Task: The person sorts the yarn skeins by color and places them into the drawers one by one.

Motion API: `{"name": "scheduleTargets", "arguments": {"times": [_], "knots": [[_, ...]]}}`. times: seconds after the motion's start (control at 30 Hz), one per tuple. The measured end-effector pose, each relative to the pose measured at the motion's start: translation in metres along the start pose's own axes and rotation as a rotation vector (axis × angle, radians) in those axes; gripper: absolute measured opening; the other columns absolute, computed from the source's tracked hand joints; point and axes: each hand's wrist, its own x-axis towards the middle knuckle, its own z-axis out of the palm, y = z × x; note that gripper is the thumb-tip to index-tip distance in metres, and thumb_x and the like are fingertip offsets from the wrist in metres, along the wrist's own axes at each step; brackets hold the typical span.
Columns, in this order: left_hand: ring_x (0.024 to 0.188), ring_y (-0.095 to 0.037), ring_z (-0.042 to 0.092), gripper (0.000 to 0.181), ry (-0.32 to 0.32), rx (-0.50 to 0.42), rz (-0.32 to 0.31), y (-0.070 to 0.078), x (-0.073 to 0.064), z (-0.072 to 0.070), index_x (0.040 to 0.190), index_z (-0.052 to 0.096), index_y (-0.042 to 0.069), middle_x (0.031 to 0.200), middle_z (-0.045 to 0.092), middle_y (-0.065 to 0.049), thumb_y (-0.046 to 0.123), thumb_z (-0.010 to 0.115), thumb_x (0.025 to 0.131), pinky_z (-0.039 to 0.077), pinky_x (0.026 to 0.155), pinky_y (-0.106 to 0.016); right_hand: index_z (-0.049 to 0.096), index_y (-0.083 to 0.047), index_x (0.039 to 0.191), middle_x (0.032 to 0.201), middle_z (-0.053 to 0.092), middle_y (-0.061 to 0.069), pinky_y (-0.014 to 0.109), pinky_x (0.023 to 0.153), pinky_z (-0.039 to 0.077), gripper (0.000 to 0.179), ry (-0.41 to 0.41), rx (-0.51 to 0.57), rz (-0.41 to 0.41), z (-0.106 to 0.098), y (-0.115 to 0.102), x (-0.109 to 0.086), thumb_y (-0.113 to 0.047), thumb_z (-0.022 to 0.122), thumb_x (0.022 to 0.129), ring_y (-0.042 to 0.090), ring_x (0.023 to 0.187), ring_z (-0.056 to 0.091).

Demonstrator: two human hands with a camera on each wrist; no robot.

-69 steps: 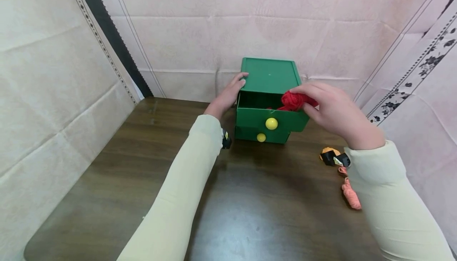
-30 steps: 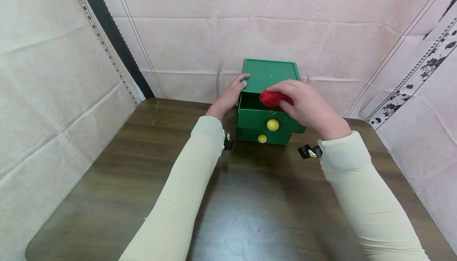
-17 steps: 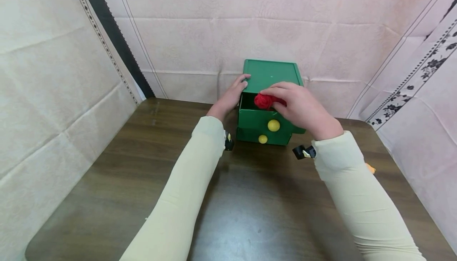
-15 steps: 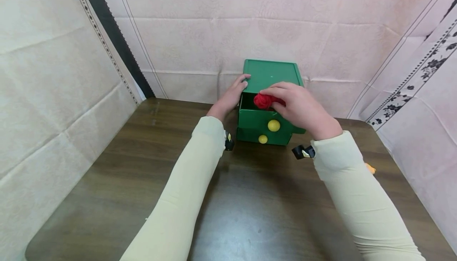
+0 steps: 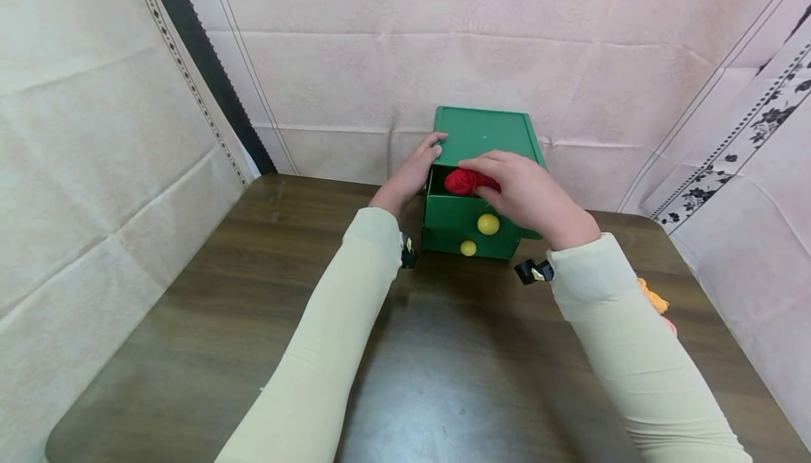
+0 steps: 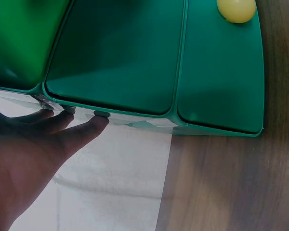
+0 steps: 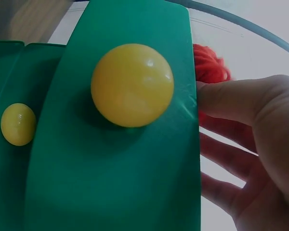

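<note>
A small green drawer cabinet (image 5: 484,129) stands at the back of the table, its top drawer (image 5: 453,213) pulled out and fitted with a yellow knob (image 5: 488,224). My left hand (image 5: 412,173) rests along the cabinet's left side. In the left wrist view its fingers (image 6: 84,134) stretch out against that side. My right hand (image 5: 526,192) holds a red skein of yarn (image 5: 461,181) between thumb and fingers, over the open drawer's mouth. From the right wrist, the drawer front hides most of the red yarn (image 7: 209,62), and the thumb lies just behind the front's top edge.
A smaller yellow knob (image 5: 468,248) marks the lower drawer, which is closed. On the brown table (image 5: 190,322), orange yarn (image 5: 652,297) and a bit of pink yarn (image 5: 669,325) show past the right sleeve. A pale cloth wall (image 5: 494,62) rises right behind the cabinet.
My right hand has carried the red skein leftward from the drawer's right end and a little lower into its opening. The left hand has stayed at the cabinet's side.
</note>
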Motion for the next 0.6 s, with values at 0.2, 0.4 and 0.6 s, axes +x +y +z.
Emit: {"name": "scheduleTargets", "arguments": {"times": [0.2, 0.4, 0.6], "knots": [[0.142, -0.026, 0.026, 0.046, -0.001, -0.005, 0.007, 0.0008, -0.0014, 0.0007, 0.152, 0.024, 0.028, 0.16, 0.017, -0.003, 0.034, 0.025, 0.107, 0.03, 0.112, -0.055, 0.059, -0.013, 0.133, 0.129, 0.063, 0.007, 0.044, 0.102, 0.045, 0.045, -0.013, -0.013, 0.015, 0.0009, -0.0017, -0.0008, -0.014, 0.069, 0.089, 0.025, 0.122, 0.055], [0.145, -0.025, 0.021, 0.045, -0.001, -0.007, 0.007, 0.0014, -0.002, 0.0011, 0.152, 0.025, 0.029, 0.161, 0.015, -0.002, 0.034, 0.025, 0.107, 0.028, 0.113, -0.056, 0.061, -0.012, 0.131, 0.128, 0.063, 0.008, 0.044, 0.103, 0.045, 0.042, -0.017, -0.01, 0.024, 0.0008, -0.0035, -0.0037, -0.012, 0.069, 0.089, 0.026, 0.122, 0.055], [0.145, -0.025, 0.021, 0.044, 0.006, -0.016, 0.005, 0.0011, -0.0013, 0.0012, 0.151, 0.026, 0.029, 0.161, 0.015, -0.002, 0.033, 0.025, 0.107, 0.027, 0.113, -0.056, 0.065, -0.011, 0.126, 0.123, 0.066, 0.008, 0.044, 0.1, 0.047, 0.037, 0.023, -0.009, -0.004, 0.0011, -0.0047, -0.0092, -0.01, 0.069, 0.089, 0.026, 0.117, 0.058]]}}
